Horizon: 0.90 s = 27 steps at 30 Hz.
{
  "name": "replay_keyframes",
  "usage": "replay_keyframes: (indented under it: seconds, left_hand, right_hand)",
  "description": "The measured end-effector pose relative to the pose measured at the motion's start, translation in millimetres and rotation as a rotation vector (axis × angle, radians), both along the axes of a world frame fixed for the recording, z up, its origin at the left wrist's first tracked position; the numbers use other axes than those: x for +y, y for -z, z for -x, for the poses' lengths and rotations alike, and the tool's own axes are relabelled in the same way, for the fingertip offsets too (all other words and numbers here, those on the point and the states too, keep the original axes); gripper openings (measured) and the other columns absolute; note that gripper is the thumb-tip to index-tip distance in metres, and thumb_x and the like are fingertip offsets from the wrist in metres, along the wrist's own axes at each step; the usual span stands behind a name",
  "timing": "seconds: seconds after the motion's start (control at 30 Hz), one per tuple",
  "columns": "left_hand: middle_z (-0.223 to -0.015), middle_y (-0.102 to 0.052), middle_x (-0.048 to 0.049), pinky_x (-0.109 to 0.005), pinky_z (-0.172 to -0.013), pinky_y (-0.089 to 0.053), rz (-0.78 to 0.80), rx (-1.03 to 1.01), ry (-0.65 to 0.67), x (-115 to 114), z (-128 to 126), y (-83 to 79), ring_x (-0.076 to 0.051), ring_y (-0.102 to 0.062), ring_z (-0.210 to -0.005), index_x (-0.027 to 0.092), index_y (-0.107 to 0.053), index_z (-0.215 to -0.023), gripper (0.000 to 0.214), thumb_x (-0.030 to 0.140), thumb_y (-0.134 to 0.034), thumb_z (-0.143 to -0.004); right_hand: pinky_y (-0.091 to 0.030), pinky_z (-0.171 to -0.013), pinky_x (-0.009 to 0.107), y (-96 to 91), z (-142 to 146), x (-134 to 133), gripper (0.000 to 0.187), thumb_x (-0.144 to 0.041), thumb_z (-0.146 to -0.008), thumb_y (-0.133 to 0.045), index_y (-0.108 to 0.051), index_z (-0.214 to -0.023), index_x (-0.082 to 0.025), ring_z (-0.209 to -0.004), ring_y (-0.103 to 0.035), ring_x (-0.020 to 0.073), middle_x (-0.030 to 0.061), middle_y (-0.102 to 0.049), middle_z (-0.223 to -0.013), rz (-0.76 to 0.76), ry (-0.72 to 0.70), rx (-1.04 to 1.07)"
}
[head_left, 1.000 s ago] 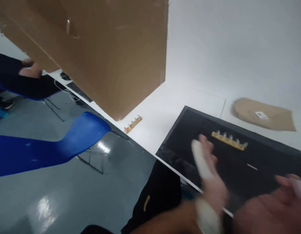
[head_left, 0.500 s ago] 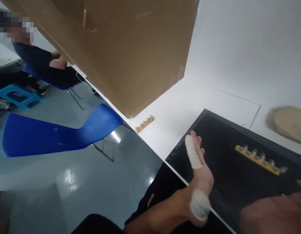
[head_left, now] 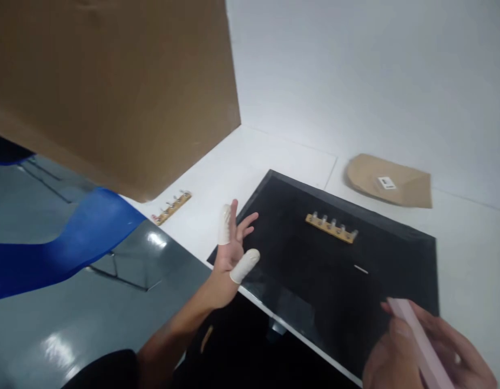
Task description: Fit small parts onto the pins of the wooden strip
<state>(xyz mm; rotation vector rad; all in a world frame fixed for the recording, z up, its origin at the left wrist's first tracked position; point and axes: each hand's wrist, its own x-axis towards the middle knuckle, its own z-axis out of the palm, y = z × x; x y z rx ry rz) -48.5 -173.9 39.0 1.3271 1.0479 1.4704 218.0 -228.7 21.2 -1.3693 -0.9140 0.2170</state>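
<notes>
My left hand [head_left: 232,249] is open, fingers spread, with white finger cots on the thumb and forefinger, hovering over the left corner of a black mat [head_left: 298,254]. It holds nothing. My right hand [head_left: 420,351] at the bottom right is closed around a pale pink stick-like tool [head_left: 422,346]. On the mat lies a yellow strip with a row of metal terminals [head_left: 331,227] and a small thin white pin [head_left: 360,269]. A second yellow terminal strip [head_left: 171,207] lies on the white table, left of my left hand.
A large cardboard box [head_left: 112,92] stands on the white table [head_left: 254,162] at the upper left. A brown padded envelope [head_left: 390,181] lies behind the mat. A blue chair [head_left: 63,243] stands on the grey floor at left. A white wall rises behind.
The view has swung right, so the other person is out of sight. My left hand has reached forward and spread its fingers. My right hand now shows a pink tool in its grip.
</notes>
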Motion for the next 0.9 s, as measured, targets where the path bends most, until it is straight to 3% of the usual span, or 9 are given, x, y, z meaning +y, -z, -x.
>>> replay_keyframes:
  seconds: [0.13, 0.3, 0.43, 0.6, 0.7, 0.8, 0.9]
  left_hand:
    - [-0.18, 0.005, 0.0008, -0.055, -0.118, -0.043, 0.03, 0.163, 0.074, 29, -15, -0.7, -0.035, -0.047, -0.149, 0.055, -0.011, -0.164, 0.09, 0.029, -0.068, -0.098]
    - [-0.178, -0.017, -0.0076, -0.056, -0.116, -0.048, 0.047, 0.295, 0.063, 74, -49, 2.2, -0.037, -0.053, -0.144, 0.038, -0.031, -0.165, 0.079, 0.032, -0.069, -0.097]
    - [-0.175, -0.028, -0.0104, -0.056, -0.112, -0.056, -0.005, 0.308, 0.014, 97, -62, 7.8, -0.035, -0.054, -0.145, 0.032, -0.034, -0.164, 0.073, 0.031, -0.064, -0.098]
    - [-0.174, -0.032, -0.0109, -0.049, -0.111, -0.058, -0.074, 0.31, -0.01, 89, -58, 18.0, -0.028, -0.067, -0.132, 0.033, -0.039, -0.161, 0.066, 0.029, -0.063, -0.1]
    - [-0.173, -0.033, -0.0102, -0.047, -0.109, -0.06, -0.051, 0.276, -0.016, 79, -56, 22.3, -0.028, -0.068, -0.13, 0.034, -0.043, -0.159, 0.062, 0.029, -0.064, -0.1]
    - [-0.173, -0.033, -0.0102, -0.048, -0.109, -0.06, 0.057, 0.22, 0.014, 75, -57, 26.8, -0.03, -0.063, -0.138, 0.033, -0.043, -0.158, 0.062, 0.03, -0.064, -0.1]
    - [-0.173, -0.033, -0.0107, -0.052, -0.117, -0.054, 0.144, 0.206, 0.067, 75, -59, 31.5, -0.032, -0.057, -0.145, 0.031, -0.04, -0.159, 0.067, 0.029, -0.066, -0.097]
  right_hand:
    - [-0.046, -0.113, 0.067, -14.9, -14, 16, 0.039, -0.041, -0.074, -0.091, -0.07, -0.099, -0.02, -0.092, -0.071, 0.0262, 0.0122, -0.073, -0.112, 0.218, 0.056, 0.334]
    - [-0.047, -0.112, 0.065, -30.4, -44, 25, 0.041, -0.044, -0.075, -0.091, -0.071, -0.102, -0.02, -0.112, -0.071, 0.0318, 0.0124, -0.074, -0.119, 0.295, -0.053, 0.29]
    - [-0.048, -0.111, 0.06, -39.3, -53, 29, 0.041, -0.046, -0.077, -0.089, -0.071, -0.102, -0.019, -0.111, -0.071, 0.0293, 0.0099, -0.075, -0.116, 0.225, -0.004, 0.291]
    - [-0.055, -0.099, 0.044, -27.5, -56, 10, 0.033, -0.045, -0.081, -0.087, -0.074, -0.101, -0.021, -0.11, -0.07, 0.0256, 0.0075, -0.075, -0.114, 0.316, -0.086, 0.179]
    - [-0.055, -0.095, 0.041, -10.8, -57, -8, 0.028, -0.043, -0.083, -0.084, -0.075, -0.099, -0.021, -0.109, -0.069, 0.0256, 0.0078, -0.075, -0.113, 0.367, -0.163, 0.102]
    - [-0.053, -0.09, 0.039, 2.1, -56, -16, 0.025, -0.047, -0.091, -0.074, -0.073, -0.093, -0.022, -0.1, -0.068, 0.0231, 0.0062, -0.073, -0.103, 0.277, -0.23, 0.25]
    - [-0.049, -0.086, 0.035, 3.0, -55, -11, 0.041, -0.051, -0.099, -0.06, -0.059, -0.07, -0.022, -0.086, -0.061, 0.0188, 0.0017, -0.062, -0.08, 0.196, -0.28, 0.36]
